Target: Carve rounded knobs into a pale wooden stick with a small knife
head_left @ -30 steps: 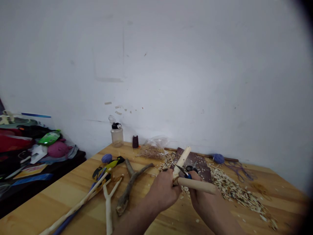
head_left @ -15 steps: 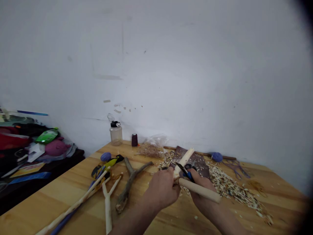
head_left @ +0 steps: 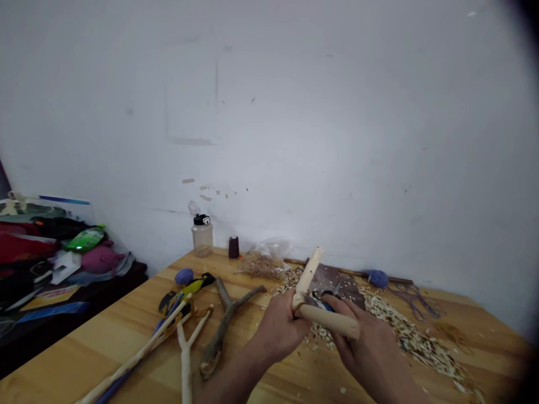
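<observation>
A peeled, forked branch [head_left: 308,274] is gripped near its fork by my left hand [head_left: 275,325], fingers wrapped round it. One prong points up and away; the other slants toward my right hand [head_left: 368,339]. That hand is closed around a knife [head_left: 324,304] with a blue and black handle, partly hidden behind the lower prong. Its blade lies close to the fork; I cannot tell whether it touches the wood. Just beyond, scissors [head_left: 337,288] rest on a dark brown sheet [head_left: 347,286] strewn with wood shavings [head_left: 406,325].
Left on the wooden table [head_left: 138,314] lie a bark-covered forked branch [head_left: 225,320], a peeled forked stick [head_left: 186,353] and long sticks [head_left: 126,367]. A bottle [head_left: 202,238], a dark thread spool [head_left: 233,247], a bag of rubber bands [head_left: 263,261] and blue yarn [head_left: 378,278] stand toward the wall.
The forked branch has turned, its upper prong now steeper and further left. My right hand has shifted right and lower, and the knife blade now sits lower, partly behind the wood.
</observation>
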A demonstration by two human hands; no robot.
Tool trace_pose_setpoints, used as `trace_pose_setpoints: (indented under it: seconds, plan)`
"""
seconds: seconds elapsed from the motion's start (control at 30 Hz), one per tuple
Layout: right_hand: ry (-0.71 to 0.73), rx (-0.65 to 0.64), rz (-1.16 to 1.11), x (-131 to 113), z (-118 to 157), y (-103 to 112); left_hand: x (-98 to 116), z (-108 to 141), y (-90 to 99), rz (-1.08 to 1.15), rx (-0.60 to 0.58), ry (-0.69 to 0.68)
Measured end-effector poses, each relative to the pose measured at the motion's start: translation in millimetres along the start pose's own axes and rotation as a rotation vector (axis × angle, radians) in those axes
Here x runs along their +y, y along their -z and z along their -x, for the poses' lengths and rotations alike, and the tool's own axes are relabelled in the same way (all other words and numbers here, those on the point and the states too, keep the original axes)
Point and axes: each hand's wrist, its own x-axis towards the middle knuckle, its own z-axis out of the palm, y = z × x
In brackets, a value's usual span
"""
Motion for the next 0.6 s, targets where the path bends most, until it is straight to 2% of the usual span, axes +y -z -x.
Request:
trace_pose_setpoints:
  seconds: [0.1, 0.27, 0.43, 0.6]
  plan:
    - [0.039, 0.036, 0.136, -4.6, 1.2, -3.4, -0.2, 0.8, 0.2, -0.102, 0.027, -0.038]
    - [0.041, 0.104, 0.246, -3.8, 2.4, -6.2, -0.1, 1.3, -1.2, -0.092, 0.005, -0.088]
    - [0.049, 0.074, 0.266, -3.1, 2.2, -5.3, -0.6, 1.1, -1.4, -0.095, -0.017, -0.054]
    - [0.043, 0.085, 0.286, -4.9, 1.5, -3.8, -0.3, 1.1, -2.8, 0.007, -0.043, -0.077]
